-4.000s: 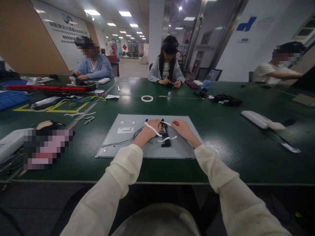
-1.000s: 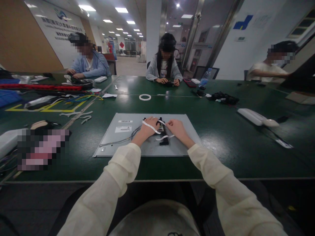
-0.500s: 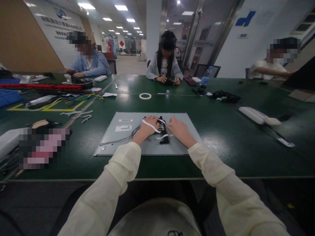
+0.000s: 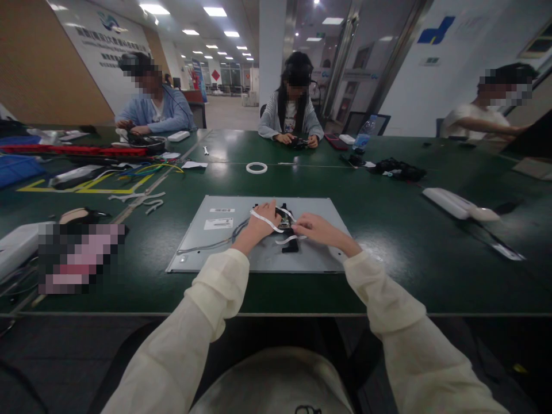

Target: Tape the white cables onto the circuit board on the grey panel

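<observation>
A flat grey metal panel (image 4: pixel 207 246) lies on the table in front of me, with a black part bearing a small circuit board (image 4: pixel 291 246) near its middle. My left hand (image 4: pixel 262 224) rests over the left side of that part, its fingers bent down around it. One white strip (image 4: pixel 268 219), which looks like tape, runs across the back of this hand. My right hand (image 4: pixel 318 230) is closed in a pinch at the part's right edge, where a second white strip (image 4: pixel 284 240) meets the fingertips. The fingertips' exact hold is too small to see. Grey cables (image 4: pixel 215 246) trail left across the panel.
A white tape roll (image 4: pixel 257 168) lies beyond the panel. White strip scraps (image 4: pixel 154 204), a blurred pink item (image 4: pixel 95 253) and wires are to the left. At right are a white device (image 4: pixel 448 202) and a black bundle (image 4: pixel 399 168). Several people sit around the table.
My right hand has turned and lowered, its fingers closing to a pinch beside the black part. My left hand stays in place. The view has shifted slightly.
</observation>
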